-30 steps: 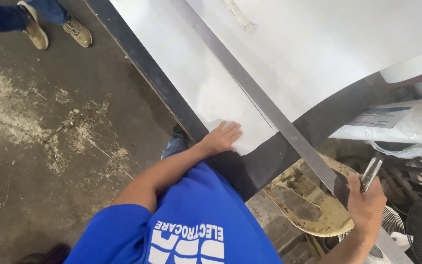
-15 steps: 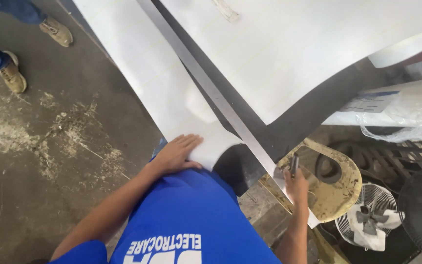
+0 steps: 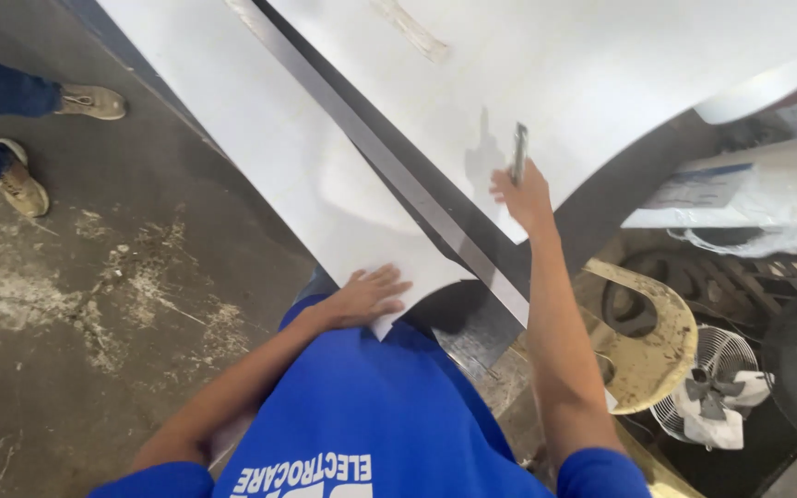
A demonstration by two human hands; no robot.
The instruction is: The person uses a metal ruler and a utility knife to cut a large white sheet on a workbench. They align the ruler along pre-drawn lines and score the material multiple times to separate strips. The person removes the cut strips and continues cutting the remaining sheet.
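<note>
My left hand (image 3: 368,295) lies flat, fingers spread, on the near corner of a large white sheet (image 3: 288,175) spread over a dark table. A long grey metal bar (image 3: 389,161) runs diagonally across the sheets. My right hand (image 3: 525,195) is raised over a second white sheet (image 3: 592,74) beyond the bar and grips a slim metal tool (image 3: 517,153), held upright. A blue shirt covers my chest and shoulders at the bottom of the view.
Another person's legs and tan shoes (image 3: 20,189) stand on the dusty concrete floor at the left. To the right lie a yellowish curved metal part (image 3: 661,337), a small fan with cloth (image 3: 712,397) and a plastic-wrapped package (image 3: 749,194).
My right hand has risen from beside the yellowish part, below the table edge, up onto the far white sheet with the tool. My left hand has stayed pressed on the near sheet's corner.
</note>
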